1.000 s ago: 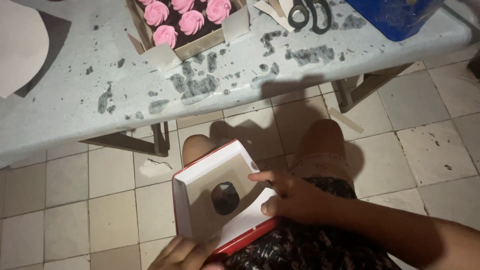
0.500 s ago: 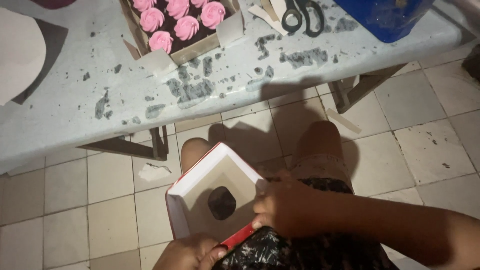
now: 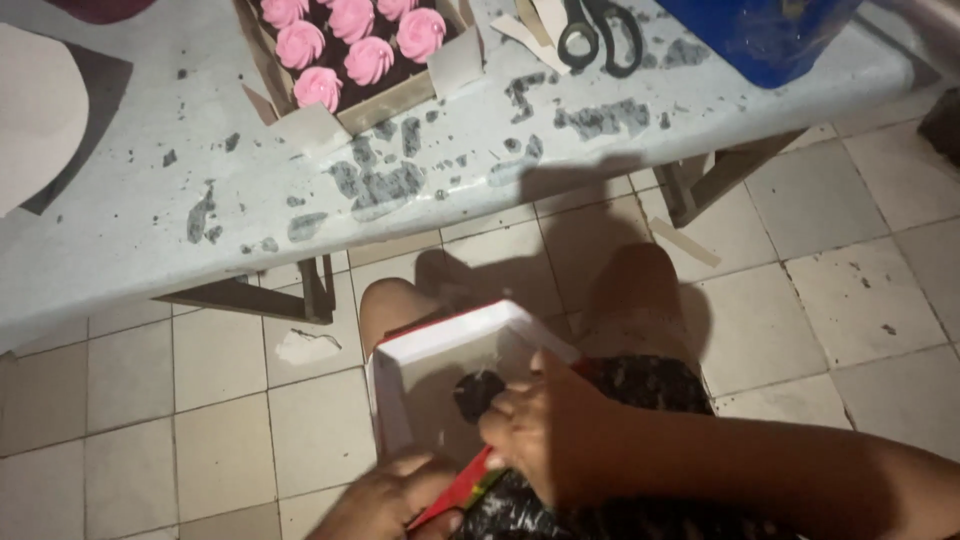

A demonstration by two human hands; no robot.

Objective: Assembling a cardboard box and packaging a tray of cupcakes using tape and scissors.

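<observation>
Head view: my left hand holds the red-edged white box on my lap, its grip clasped at the lower corner. My right hand (fingers curled) pinches the dark round piece inside, below the tabletop.

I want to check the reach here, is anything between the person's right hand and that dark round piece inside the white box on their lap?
Nothing visible does. The right hand is already over the rim of the white box, its fingertips at the dark round piece. The left hand steadies the box's near corner from below.
</observation>
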